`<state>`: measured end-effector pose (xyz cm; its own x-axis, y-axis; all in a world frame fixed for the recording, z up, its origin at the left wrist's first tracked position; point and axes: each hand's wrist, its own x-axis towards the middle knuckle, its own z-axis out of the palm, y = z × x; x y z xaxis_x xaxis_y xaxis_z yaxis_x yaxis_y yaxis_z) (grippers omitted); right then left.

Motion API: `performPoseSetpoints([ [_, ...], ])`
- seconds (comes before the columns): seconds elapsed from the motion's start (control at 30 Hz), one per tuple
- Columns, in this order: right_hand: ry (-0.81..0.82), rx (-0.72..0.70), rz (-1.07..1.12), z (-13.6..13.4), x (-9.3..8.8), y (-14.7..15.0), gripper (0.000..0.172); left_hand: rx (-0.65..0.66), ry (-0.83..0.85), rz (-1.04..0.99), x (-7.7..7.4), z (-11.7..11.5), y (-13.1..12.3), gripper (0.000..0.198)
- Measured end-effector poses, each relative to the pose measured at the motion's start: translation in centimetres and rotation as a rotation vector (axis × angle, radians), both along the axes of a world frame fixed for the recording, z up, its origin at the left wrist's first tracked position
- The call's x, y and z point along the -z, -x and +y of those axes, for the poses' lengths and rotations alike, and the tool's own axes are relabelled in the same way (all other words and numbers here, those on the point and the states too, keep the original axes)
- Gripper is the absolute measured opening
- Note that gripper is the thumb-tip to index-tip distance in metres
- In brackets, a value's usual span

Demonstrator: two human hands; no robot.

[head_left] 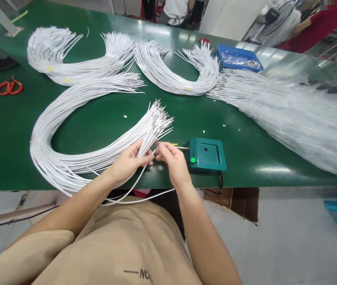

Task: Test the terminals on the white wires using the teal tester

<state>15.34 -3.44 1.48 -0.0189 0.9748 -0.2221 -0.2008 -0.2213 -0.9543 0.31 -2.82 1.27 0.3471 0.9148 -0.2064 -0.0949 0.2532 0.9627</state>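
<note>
A long curved bundle of thin white wires point(67, 158) with metal terminals at the ends lies on the green table point(8, 130). My left hand point(129, 160) is closed around the bundle near its terminal ends. My right hand point(172, 160) pinches a single white wire right beside it, close to a small teal test box point(206, 153) with a green button and a metal probe at its left side. A few loose wires droop over the table's front edge toward my lap.
More white wire bundles point(168, 67) lie farther back. A large wire heap in clear plastic point(299, 118) fills the right. A blue tray of metal parts point(238, 57) and red scissors point(8, 87) sit on the table. Other people work at the far side.
</note>
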Motion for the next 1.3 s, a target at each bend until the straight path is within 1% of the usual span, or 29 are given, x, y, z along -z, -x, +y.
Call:
performPoseSetpoints([
  [0.07, -0.017, 0.003, -0.009, 0.0, 0.0, 0.2, 0.018, 0.007, 0.008, -0.003, 0.0, 0.0, 0.0, 0.035],
  [0.13, -0.001, 0.017, 0.025, 0.1, 0.2, 0.3, 0.020, 0.019, 0.015, -0.014, 0.1, 0.0, 0.0, 0.033],
  [0.23, 0.078, 0.011, 0.166, 0.5, 0.7, 0.2, 0.025, 0.033, 0.031, -0.035, 0.0, 0.0, 0.0, 0.033],
  [0.4, 0.226, -0.097, 0.451, 0.8, 0.9, -0.1, 0.024, 0.025, 0.058, -0.055, -0.2, 0.0, -0.1, 0.044],
  [0.47, 0.257, -0.110, 0.517, 0.6, 0.9, -0.3, 0.023, 0.020, 0.060, -0.059, -0.2, 0.0, -0.2, 0.046],
  [0.57, 0.273, -0.087, 0.528, 0.3, 0.9, -0.5, 0.024, 0.011, 0.063, -0.061, -0.1, 0.1, -0.2, 0.045],
  [0.63, 0.253, -0.059, 0.479, 0.1, 0.9, -0.5, 0.024, 0.009, 0.064, -0.052, -0.1, 0.1, -0.3, 0.044],
  [0.7, 0.190, -0.011, 0.322, -0.1, 0.9, -0.4, 0.024, 0.005, 0.060, -0.038, -0.1, 0.2, -0.4, 0.046],
  [0.77, 0.090, 0.029, 0.065, -0.2, 0.9, -0.2, 0.022, 0.000, 0.053, -0.022, -0.1, 0.3, -0.5, 0.047],
  [0.87, -0.125, 0.049, -0.370, -0.4, 0.9, -0.1, 0.013, 0.021, 0.084, -0.015, -0.2, 0.5, -0.5, 0.046],
  [0.9, -0.215, 0.047, -0.511, -0.5, 0.9, -0.2, 0.015, 0.040, 0.109, -0.026, -0.1, 0.7, -0.5, 0.045],
  [0.97, -0.408, 0.012, -0.801, -0.5, 0.9, -0.5, 0.022, 0.073, 0.168, -0.061, -0.1, 1.0, -0.5, 0.042],
  [1.07, -0.628, -0.134, -1.206, -0.2, 0.6, -1.6, 0.028, 0.103, 0.247, -0.102, 0.2, 1.7, -0.7, 0.040],
  [1.13, -0.695, -0.225, -1.387, 0.3, 0.2, -2.6, 0.027, 0.100, 0.276, -0.093, 0.5, 2.1, -1.0, 0.040],
  [1.17, -0.702, -0.239, -1.438, 0.6, 0.0, -3.2, 0.024, 0.091, 0.276, -0.078, 0.7, 2.2, -1.1, 0.039],
  [1.27, -0.642, -0.209, -1.506, 1.7, -0.5, -4.9, 0.019, 0.047, 0.239, -0.010, 1.3, 2.8, -1.7, 0.040],
  [1.3, -0.612, -0.219, -1.525, 2.0, -0.6, -5.4, 0.018, 0.039, 0.219, 0.013, 1.4, 3.0, -1.9, 0.039],
])
